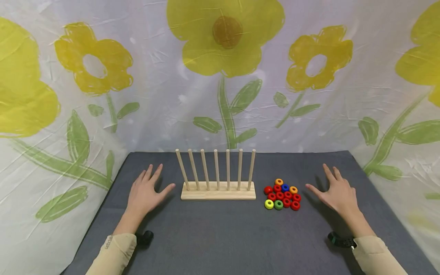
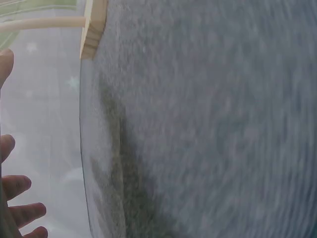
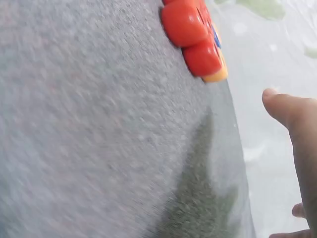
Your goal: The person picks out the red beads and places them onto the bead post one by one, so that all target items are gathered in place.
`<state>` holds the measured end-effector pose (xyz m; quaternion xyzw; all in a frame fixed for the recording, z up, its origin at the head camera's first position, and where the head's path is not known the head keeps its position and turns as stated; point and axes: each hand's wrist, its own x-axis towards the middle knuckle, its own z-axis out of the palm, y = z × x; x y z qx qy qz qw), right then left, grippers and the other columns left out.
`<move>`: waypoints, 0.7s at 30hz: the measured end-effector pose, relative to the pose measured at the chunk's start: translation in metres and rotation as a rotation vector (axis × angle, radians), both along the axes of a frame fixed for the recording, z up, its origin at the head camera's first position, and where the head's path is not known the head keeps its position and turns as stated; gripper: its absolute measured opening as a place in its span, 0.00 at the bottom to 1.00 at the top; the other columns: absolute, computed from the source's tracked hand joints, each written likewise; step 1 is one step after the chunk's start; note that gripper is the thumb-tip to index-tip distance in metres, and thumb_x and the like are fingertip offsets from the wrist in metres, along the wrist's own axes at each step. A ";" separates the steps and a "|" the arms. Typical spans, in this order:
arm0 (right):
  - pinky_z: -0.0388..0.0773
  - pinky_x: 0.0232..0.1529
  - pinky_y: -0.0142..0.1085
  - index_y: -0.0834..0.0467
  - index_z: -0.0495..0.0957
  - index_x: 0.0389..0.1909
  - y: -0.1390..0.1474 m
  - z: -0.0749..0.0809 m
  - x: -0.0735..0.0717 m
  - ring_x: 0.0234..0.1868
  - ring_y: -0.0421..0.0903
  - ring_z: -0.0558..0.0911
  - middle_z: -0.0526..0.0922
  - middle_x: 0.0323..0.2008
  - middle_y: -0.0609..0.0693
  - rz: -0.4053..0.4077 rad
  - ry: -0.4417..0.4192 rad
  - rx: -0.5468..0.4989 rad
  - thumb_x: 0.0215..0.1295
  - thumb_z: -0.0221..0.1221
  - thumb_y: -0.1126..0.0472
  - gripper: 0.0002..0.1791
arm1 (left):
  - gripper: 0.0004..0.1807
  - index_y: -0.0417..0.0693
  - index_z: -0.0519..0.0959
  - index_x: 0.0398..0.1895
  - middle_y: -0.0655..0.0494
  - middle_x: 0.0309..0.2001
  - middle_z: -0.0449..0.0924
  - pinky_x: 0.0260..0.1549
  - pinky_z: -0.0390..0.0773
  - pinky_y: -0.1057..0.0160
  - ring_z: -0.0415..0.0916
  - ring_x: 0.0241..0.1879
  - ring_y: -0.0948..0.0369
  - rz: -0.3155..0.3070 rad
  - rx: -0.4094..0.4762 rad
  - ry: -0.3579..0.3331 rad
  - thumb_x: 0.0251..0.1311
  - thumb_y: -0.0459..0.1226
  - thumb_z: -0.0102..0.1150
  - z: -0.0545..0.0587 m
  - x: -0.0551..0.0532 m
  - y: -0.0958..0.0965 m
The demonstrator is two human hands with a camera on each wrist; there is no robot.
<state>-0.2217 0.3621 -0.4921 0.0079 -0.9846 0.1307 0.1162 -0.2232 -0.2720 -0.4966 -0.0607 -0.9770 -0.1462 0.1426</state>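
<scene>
My left hand [image 1: 144, 193] hovers over the table's left side with fingers spread, holding nothing. Just right of it stands a pale wooden rack [image 1: 218, 195] with a row of several upright bare pegs [image 1: 217, 170]. A tight cluster of ring-shaped beads lies right of the rack: mostly red beads [image 1: 287, 195], plus a blue bead [image 1: 285, 187], orange beads [image 1: 279, 181], a yellow bead [image 1: 269, 204] and a green bead [image 1: 278, 205]. My right hand [image 1: 338, 193], also spread and holding nothing, is right of the beads, apart from them. In the right wrist view, its thumb [image 3: 285, 106] points toward red beads [image 3: 185, 22].
A dark grey cloth [image 1: 220, 236] covers the table. Behind it and at both sides hangs a pale sheet [image 1: 154, 103] printed with yellow flowers. Each wrist carries a black strapped device, the left one [image 1: 146, 238] and the right one [image 1: 340, 240].
</scene>
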 end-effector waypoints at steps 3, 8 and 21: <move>0.66 0.38 0.75 0.58 0.50 0.81 -0.003 -0.004 0.004 0.55 0.82 0.68 0.56 0.71 0.76 0.000 0.011 -0.022 0.59 0.60 0.25 0.61 | 0.53 0.51 0.55 0.82 0.32 0.76 0.53 0.62 0.56 0.29 0.52 0.71 0.31 0.003 0.029 0.004 0.62 0.70 0.54 -0.003 0.003 0.004; 0.65 0.42 0.77 0.59 0.51 0.81 -0.009 -0.009 0.010 0.57 0.83 0.66 0.57 0.71 0.76 0.003 0.009 -0.080 0.62 0.60 0.27 0.58 | 0.52 0.50 0.55 0.82 0.33 0.76 0.53 0.61 0.57 0.28 0.54 0.70 0.31 0.010 0.081 -0.019 0.63 0.69 0.54 -0.008 0.007 0.012; 0.62 0.55 0.71 0.63 0.62 0.76 -0.030 -0.026 0.026 0.62 0.73 0.68 0.67 0.67 0.73 0.009 0.091 -0.325 0.65 0.65 0.38 0.49 | 0.49 0.50 0.58 0.81 0.37 0.73 0.62 0.58 0.59 0.29 0.60 0.64 0.33 0.024 0.238 -0.079 0.65 0.67 0.55 -0.022 0.010 0.037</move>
